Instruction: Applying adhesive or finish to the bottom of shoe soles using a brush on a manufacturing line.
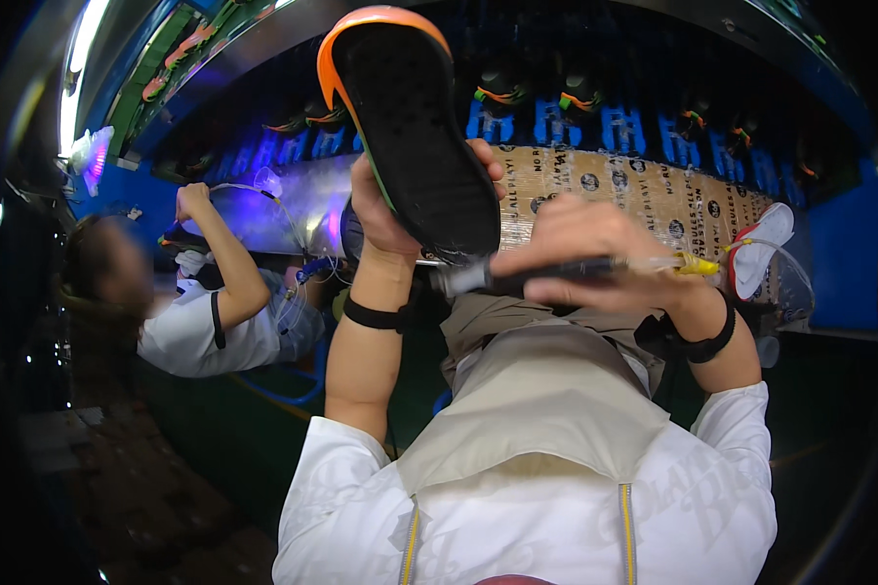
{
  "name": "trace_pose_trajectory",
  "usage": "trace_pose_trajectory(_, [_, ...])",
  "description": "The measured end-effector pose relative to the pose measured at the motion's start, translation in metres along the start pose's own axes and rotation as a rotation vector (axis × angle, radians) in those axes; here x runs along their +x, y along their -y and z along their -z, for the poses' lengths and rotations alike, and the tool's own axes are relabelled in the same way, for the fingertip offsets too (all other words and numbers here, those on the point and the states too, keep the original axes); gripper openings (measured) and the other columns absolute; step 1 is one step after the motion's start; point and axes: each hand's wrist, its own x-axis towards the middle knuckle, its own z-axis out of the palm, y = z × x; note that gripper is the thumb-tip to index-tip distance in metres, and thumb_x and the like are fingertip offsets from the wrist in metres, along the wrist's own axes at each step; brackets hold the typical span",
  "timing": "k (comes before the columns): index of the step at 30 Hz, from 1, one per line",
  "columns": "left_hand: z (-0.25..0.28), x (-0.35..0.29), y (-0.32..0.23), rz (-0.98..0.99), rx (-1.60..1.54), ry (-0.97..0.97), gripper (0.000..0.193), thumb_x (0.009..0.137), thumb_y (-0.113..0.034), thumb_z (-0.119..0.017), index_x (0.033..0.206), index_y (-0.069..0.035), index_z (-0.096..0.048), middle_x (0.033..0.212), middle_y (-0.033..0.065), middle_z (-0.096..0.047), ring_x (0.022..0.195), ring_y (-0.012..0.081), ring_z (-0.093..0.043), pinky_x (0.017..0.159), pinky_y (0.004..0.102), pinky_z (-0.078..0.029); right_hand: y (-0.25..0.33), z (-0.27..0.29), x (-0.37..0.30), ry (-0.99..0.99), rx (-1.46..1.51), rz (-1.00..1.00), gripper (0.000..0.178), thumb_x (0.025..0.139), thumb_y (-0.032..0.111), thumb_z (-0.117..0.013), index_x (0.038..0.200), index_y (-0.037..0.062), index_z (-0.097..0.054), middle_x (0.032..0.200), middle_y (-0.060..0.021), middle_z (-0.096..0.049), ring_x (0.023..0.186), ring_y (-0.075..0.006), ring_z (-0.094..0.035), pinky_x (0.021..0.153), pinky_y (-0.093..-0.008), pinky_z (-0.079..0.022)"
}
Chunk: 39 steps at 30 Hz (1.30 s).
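My left hand (385, 210) grips a shoe sole (415, 127) from below, with fingers showing at its right edge. The sole stands with its long side away from me. Its inner face is black, and an orange rim curls up around the far end. Smeared by motion, my right hand (595, 244) is closed around a dark-handled brush (473, 280). A grey collar and pale tip point left, at the sole's near end. Whether the bristles touch the sole I cannot tell. From the brush's back end, a yellow fitting (698, 264) and a thin clear tube run right.
Cardboard covers the bench (644, 190) ahead. Behind it, a rack carries several dark shoe parts with bright edges on blue holders (619, 127). White-and-red soles (759, 255) lie at right. A co-worker (215, 322) sits at left under purple light, near hanging tubes.
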Motion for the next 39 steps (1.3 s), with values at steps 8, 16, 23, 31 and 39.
trace_pose_trajectory(8, [-0.019, 0.02, -0.02, 0.149, 0.405, -0.043, 0.084, 0.101, -0.059, -0.035, 0.147, 0.011, -0.047, 0.127, 0.0345, -0.064, 0.111, 0.043, -0.07, 0.097, 0.0497, -0.06, -0.005, 0.004, 0.0, 0.038, -0.053, 0.033, 0.029, 0.088, 0.013, -0.081, 0.117, 0.0106, -0.077, 0.089, -0.0087, -0.071, 0.083, -0.0277, -0.066, 0.089, -0.041, -0.048])
trace_pose_trajectory(16, [-0.004, 0.035, -0.026, 0.376, 0.361, -0.177, 0.055, 0.111, -0.03, -0.032, 0.138, 0.012, -0.057, 0.123, 0.0301, -0.07, 0.108, 0.0393, -0.074, 0.098, 0.0472, -0.061, 0.001, 0.011, 0.003, 0.119, -0.182, 0.055, 0.035, 0.085, 0.012, -0.081, 0.12, 0.011, -0.075, 0.09, -0.0056, -0.066, 0.086, -0.0249, -0.063, 0.082, -0.0398, -0.046])
trace_pose_trajectory(23, [-0.014, 0.045, -0.024, 0.491, 0.458, -0.349, 0.034, 0.107, -0.028, -0.058, 0.121, 0.001, -0.071, 0.105, 0.0067, -0.076, 0.086, 0.0114, -0.073, 0.074, 0.0254, -0.058, -0.007, 0.011, 0.004, 0.135, -0.405, 0.169, 0.032, 0.088, 0.017, -0.078, 0.12, 0.0124, -0.075, 0.087, -0.0032, -0.064, 0.086, -0.0244, -0.061, 0.082, -0.0393, -0.044])
trace_pose_trajectory(31, [-0.018, 0.044, -0.027, 0.515, 0.464, -0.328, 0.035, 0.108, -0.027, -0.055, 0.122, 0.001, -0.071, 0.106, 0.0075, -0.077, 0.087, 0.0123, -0.074, 0.076, 0.0265, -0.059, -0.009, 0.013, -0.003, 0.275, -0.429, 0.1, 0.035, 0.085, 0.013, -0.081, 0.119, 0.0131, -0.075, 0.091, -0.0033, -0.066, 0.089, -0.0239, -0.063, 0.084, -0.0396, -0.045])
trace_pose_trajectory(39, [0.004, 0.038, -0.019, 0.518, 0.328, -0.272, 0.039, 0.11, -0.025, -0.047, 0.128, 0.003, -0.067, 0.113, 0.0135, -0.077, 0.096, 0.018, -0.076, 0.083, 0.0299, -0.062, -0.015, 0.002, -0.006, 0.095, -0.328, 0.114, 0.033, 0.087, 0.013, -0.081, 0.119, 0.0114, -0.075, 0.093, -0.0063, -0.069, 0.091, -0.0263, -0.065, 0.082, -0.0394, -0.047])
